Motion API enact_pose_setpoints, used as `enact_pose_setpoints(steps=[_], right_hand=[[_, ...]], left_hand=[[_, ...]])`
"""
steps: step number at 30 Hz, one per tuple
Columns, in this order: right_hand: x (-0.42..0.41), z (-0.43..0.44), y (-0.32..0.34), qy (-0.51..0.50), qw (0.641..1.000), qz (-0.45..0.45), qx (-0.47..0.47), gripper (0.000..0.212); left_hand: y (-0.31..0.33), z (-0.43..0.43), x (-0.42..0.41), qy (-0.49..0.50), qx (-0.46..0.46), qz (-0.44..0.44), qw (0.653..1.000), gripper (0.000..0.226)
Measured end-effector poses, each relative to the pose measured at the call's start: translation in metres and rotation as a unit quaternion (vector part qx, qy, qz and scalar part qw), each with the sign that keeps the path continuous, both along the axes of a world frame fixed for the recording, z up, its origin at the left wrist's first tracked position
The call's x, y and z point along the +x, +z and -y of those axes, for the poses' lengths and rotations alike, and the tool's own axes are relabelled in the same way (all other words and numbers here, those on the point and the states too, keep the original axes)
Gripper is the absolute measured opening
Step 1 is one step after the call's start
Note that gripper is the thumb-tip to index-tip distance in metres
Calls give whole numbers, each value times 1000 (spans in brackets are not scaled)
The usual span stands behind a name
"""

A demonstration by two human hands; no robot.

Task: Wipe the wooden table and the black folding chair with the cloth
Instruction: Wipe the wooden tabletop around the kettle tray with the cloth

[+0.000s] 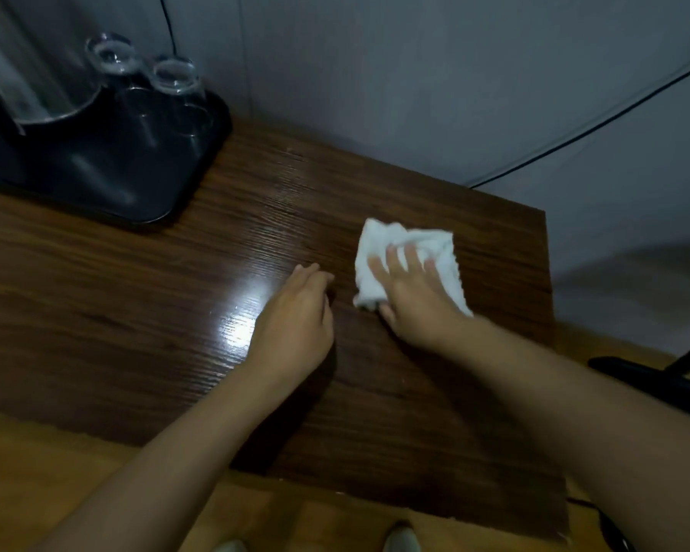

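A white cloth lies crumpled on the right part of the dark wooden table. My right hand presses flat on the cloth with its fingers spread and straight. My left hand rests on the bare tabletop just left of the cloth, fingers relaxed and holding nothing. A black part of the folding chair shows at the right edge, below the table's level.
A black tray stands at the table's back left with two upturned glasses and a clear jug. A grey wall with a black cable runs behind. The table's right edge lies near the cloth. Wooden floor shows below.
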State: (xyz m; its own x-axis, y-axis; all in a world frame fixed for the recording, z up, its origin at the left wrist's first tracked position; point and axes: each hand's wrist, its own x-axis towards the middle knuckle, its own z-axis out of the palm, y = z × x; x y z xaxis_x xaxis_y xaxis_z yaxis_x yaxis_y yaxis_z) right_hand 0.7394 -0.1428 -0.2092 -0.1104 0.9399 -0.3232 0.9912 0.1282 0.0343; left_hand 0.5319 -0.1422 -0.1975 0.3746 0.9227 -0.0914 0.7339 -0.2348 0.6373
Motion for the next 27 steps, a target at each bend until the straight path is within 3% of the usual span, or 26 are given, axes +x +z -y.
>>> enact_pose_setpoints(steps=[5, 9, 13, 15, 17, 19, 23, 27], right_hand=[[4, -42, -3, -39, 999, -29, -4, 71], [2, 63, 9, -12, 998, -59, 6, 78], [-9, 189, 30, 23, 993, -70, -93, 91], [-15, 217, 42, 33, 988, -17, -151, 96], [-20, 219, 48, 34, 988, 7, -151, 94], [-17, 213, 39, 51, 989, -22, -133, 89], [-16, 164, 15, 21, 997, -16, -73, 86], [-15, 49, 1, -31, 999, -34, -20, 81]], left_hand=[[1, 3, 2, -2, 18, 3, 1000, 39], [5, 12, 11, -38, 18, -15, 999, 44], [7, 28, 25, -90, -11, -80, 993, 52], [7, 38, 34, -131, -29, -129, 983, 61], [5, 47, 42, -174, -45, -170, 969, 70], [1, 51, 46, -178, -44, -173, 968, 70], [0, 46, 43, -88, -10, -91, 992, 64], [2, 36, 29, -23, 9, -69, 997, 67]])
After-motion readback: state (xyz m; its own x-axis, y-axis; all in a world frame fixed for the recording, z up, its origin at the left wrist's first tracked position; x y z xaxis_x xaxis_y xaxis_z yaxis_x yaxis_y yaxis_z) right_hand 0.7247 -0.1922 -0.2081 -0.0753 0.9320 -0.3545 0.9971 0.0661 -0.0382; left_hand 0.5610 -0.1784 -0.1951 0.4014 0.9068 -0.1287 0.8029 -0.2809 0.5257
